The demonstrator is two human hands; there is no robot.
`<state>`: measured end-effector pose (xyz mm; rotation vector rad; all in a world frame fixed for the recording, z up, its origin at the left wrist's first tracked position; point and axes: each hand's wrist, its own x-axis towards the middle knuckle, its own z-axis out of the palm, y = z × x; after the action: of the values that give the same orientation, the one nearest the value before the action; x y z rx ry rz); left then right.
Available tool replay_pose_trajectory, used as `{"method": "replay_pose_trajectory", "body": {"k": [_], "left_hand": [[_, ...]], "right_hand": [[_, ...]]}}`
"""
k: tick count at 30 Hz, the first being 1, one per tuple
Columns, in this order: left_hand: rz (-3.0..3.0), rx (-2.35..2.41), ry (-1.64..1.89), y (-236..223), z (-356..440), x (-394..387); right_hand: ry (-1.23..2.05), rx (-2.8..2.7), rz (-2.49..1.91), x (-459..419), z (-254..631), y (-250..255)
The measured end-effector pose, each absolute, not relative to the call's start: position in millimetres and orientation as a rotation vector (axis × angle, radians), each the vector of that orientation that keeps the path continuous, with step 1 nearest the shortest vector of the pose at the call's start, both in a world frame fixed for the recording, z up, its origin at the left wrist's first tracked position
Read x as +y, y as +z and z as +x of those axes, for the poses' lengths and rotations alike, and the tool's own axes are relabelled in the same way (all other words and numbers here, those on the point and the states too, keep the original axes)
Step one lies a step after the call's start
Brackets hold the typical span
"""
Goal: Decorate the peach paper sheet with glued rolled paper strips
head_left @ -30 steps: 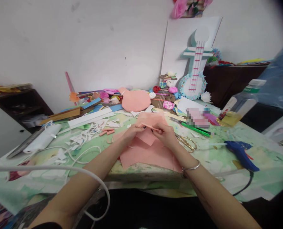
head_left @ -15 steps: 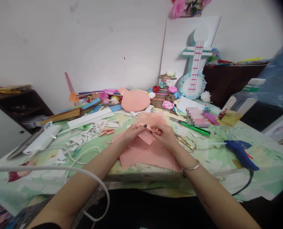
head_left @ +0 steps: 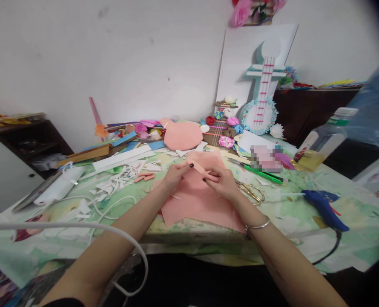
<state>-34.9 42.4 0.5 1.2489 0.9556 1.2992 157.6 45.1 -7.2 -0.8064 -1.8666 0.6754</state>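
Observation:
Both my hands meet over a pile of pink paper sheets (head_left: 198, 204) at the middle of the table. My left hand (head_left: 173, 175) pinches one end of a narrow rolled pink paper strip (head_left: 201, 169). My right hand (head_left: 222, 183) is closed around the strip's other end, fingers curled, a silver bangle on its wrist. The strip slants between the two hands just above the sheets.
Gold scissors (head_left: 251, 192) lie right of my right hand. A blue glue gun (head_left: 323, 204) and a bottle of yellow liquid (head_left: 320, 143) are further right. A green pen (head_left: 262, 174), white paper scraps (head_left: 113, 183), a white cable (head_left: 90, 226), paper flowers and a cardboard guitar (head_left: 261, 98) crowd the back.
The strip has been rolled shorter and my fingers have closed in on it; the hands shifted slightly nearer each other.

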Motion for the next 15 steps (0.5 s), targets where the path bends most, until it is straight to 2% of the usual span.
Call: {"method": "replay_pose_trajectory", "body": {"k": [3,9,15], "left_hand": [[1.281,0.922,1.263,2,-40,43],[1.475,0.854,0.911,10,-43,35],[1.613,0.827,0.751,16,-37,28]], "right_hand": [[0.854,-1.851,-0.735,46,158,-6],[1.158,-1.774,-0.619,50,156,-5],[1.324,-1.666,-0.595,53,153,-9]]}}
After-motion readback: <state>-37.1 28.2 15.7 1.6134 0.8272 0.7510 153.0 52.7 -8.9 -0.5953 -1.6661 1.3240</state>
